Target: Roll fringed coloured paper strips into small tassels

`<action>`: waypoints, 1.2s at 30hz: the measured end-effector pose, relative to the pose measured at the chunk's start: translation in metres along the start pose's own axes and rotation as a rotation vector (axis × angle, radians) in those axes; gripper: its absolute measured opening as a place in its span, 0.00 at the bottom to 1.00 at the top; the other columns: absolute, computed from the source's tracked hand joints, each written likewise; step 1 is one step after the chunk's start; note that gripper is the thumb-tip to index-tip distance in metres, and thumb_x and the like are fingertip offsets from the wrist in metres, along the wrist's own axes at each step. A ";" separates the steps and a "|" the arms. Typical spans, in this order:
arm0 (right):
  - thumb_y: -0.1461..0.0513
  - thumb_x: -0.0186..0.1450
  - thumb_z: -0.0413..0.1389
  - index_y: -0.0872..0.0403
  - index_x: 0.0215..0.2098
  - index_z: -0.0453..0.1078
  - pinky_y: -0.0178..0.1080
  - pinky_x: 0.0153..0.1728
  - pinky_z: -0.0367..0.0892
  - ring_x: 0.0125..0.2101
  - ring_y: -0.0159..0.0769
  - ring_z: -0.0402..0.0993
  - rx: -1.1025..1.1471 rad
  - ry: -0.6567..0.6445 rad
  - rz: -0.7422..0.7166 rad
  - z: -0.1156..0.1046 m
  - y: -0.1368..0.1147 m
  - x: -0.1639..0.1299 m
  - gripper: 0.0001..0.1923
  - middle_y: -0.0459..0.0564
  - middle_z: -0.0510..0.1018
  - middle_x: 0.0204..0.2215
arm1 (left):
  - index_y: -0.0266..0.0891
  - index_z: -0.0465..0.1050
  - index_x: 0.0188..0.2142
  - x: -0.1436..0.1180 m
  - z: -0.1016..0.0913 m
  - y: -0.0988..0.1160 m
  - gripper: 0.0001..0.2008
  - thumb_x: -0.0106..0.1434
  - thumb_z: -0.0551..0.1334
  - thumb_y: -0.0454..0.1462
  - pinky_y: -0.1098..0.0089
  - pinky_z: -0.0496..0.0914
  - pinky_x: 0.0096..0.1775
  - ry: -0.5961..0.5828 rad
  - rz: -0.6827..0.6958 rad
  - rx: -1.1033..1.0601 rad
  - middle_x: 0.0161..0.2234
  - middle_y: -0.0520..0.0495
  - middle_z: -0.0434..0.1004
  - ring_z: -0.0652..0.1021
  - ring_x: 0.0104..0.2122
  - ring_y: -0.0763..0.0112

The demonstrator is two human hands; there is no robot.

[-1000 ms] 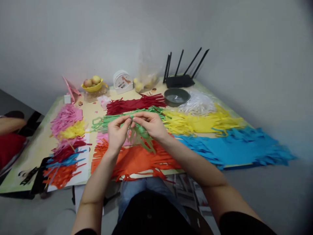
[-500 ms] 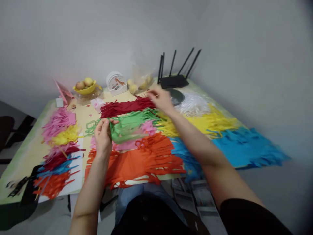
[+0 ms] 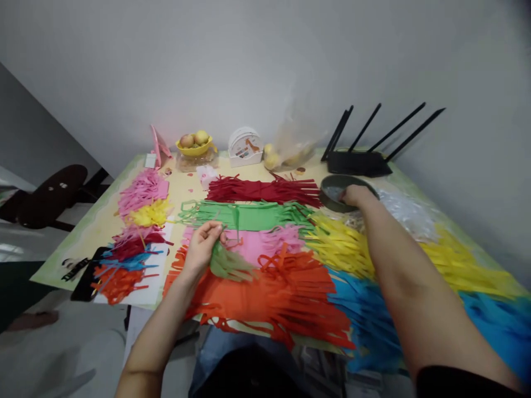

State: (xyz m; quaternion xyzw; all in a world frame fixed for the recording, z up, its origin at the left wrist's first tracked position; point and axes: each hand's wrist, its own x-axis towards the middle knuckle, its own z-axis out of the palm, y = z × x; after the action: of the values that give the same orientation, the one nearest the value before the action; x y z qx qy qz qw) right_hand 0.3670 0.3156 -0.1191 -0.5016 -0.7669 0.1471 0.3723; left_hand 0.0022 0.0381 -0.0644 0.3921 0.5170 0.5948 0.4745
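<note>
My left hand [image 3: 204, 246] pinches a bunch of green fringed paper [image 3: 228, 262], its strips hanging over the orange sheet. Beyond it lies a green fringed sheet [image 3: 257, 215], with a pink fringed sheet [image 3: 249, 246] just nearer. My right hand [image 3: 354, 196] reaches over the rim into a dark round bowl [image 3: 340, 207] holding something clear or pale. Its fingertips are down inside, and I cannot make out whether they grip anything. Closest to me spreads an orange fringed sheet [image 3: 232, 293]; a dark red fringed sheet [image 3: 261, 190] lies farthest back.
Yellow [image 3: 340, 243] and blue fringed paper [image 3: 360, 315] lie at the right, beside white shiny strands [image 3: 406, 213]. At the back stand a black router [image 3: 359, 163], a plastic bag [image 3: 294, 146], a white holder [image 3: 245, 149] and a yellow fruit bowl [image 3: 194, 148]. Small fringed bunches [image 3: 143, 190] lie left.
My right hand has gone from above the dark red sheet into the dark bowl. My left hand has come lower and nearer with the green paper. The view has shifted left.
</note>
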 end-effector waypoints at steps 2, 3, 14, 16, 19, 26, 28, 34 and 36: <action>0.55 0.64 0.62 0.52 0.17 0.68 0.49 0.44 0.72 0.36 0.44 0.78 0.024 0.016 0.081 -0.003 0.010 -0.001 0.20 0.54 0.75 0.23 | 0.37 0.72 0.34 0.002 -0.002 0.000 0.21 0.51 0.72 0.50 0.76 0.59 0.23 0.033 -0.009 -0.016 0.21 0.54 0.73 0.69 0.20 0.77; 0.56 0.62 0.64 0.51 0.13 0.65 0.50 0.45 0.72 0.35 0.47 0.78 0.039 0.028 0.118 -0.006 0.013 -0.002 0.22 0.55 0.73 0.20 | 0.37 0.72 0.34 0.003 -0.003 0.000 0.21 0.51 0.72 0.50 0.76 0.60 0.23 0.047 -0.004 -0.016 0.21 0.54 0.73 0.69 0.20 0.77; 0.55 0.64 0.60 0.55 0.38 0.75 0.37 0.33 0.75 0.27 0.32 0.79 0.621 -0.013 0.022 0.025 -0.169 -0.059 0.11 0.50 0.81 0.28 | 0.38 0.73 0.31 0.008 0.019 0.010 0.17 0.53 0.73 0.47 0.75 0.66 0.28 -0.032 0.108 -0.004 0.22 0.51 0.77 0.74 0.23 0.74; 0.54 0.63 0.61 0.56 0.39 0.75 0.37 0.33 0.76 0.27 0.32 0.78 0.838 -0.141 -0.005 0.039 -0.209 -0.079 0.14 0.49 0.81 0.28 | 0.37 0.73 0.31 0.007 0.029 0.011 0.17 0.53 0.73 0.47 0.75 0.66 0.28 -0.050 0.118 -0.027 0.22 0.51 0.77 0.74 0.22 0.75; 0.49 0.60 0.64 0.57 0.37 0.74 0.36 0.31 0.76 0.25 0.31 0.77 1.046 -0.254 0.022 0.051 -0.244 -0.100 0.19 0.47 0.80 0.25 | 0.37 0.74 0.32 0.005 0.039 0.009 0.17 0.52 0.73 0.47 0.75 0.67 0.28 -0.058 0.133 -0.077 0.22 0.51 0.76 0.73 0.21 0.76; 0.48 0.53 0.68 0.57 0.31 0.75 0.32 0.26 0.68 0.22 0.25 0.68 1.140 -0.179 0.073 0.055 -0.269 -0.114 0.21 0.44 0.77 0.23 | 0.37 0.74 0.34 -0.004 0.039 0.008 0.15 0.58 0.70 0.46 0.74 0.69 0.29 -0.016 0.256 -0.032 0.24 0.50 0.78 0.76 0.24 0.73; 0.48 0.53 0.69 0.57 0.31 0.76 0.33 0.28 0.68 0.23 0.26 0.68 1.163 -0.161 0.079 0.056 -0.274 -0.118 0.21 0.45 0.78 0.26 | 0.37 0.74 0.33 -0.009 0.038 0.011 0.12 0.60 0.68 0.45 0.73 0.71 0.33 0.020 0.359 0.044 0.25 0.49 0.78 0.78 0.27 0.73; 0.48 0.53 0.68 0.56 0.32 0.76 0.35 0.30 0.71 0.24 0.28 0.71 1.158 -0.133 0.104 0.064 -0.285 -0.130 0.21 0.45 0.78 0.25 | 0.37 0.75 0.34 -0.020 0.033 0.012 0.08 0.65 0.64 0.40 0.72 0.71 0.37 0.153 0.620 0.303 0.31 0.48 0.78 0.77 0.32 0.72; 0.47 0.53 0.68 0.56 0.32 0.76 0.35 0.29 0.71 0.23 0.29 0.71 1.152 -0.134 0.111 0.065 -0.286 -0.132 0.21 0.44 0.77 0.24 | 0.38 0.75 0.34 -0.022 0.032 0.010 0.07 0.66 0.63 0.40 0.71 0.71 0.38 0.179 0.642 0.370 0.32 0.48 0.77 0.77 0.33 0.72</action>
State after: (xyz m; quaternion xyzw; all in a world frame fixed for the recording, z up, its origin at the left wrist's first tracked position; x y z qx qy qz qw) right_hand 0.1601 0.0794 -0.0479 -0.2473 -0.5577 0.5913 0.5273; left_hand 0.0363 0.0243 -0.0487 0.5596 0.5058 0.6418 0.1382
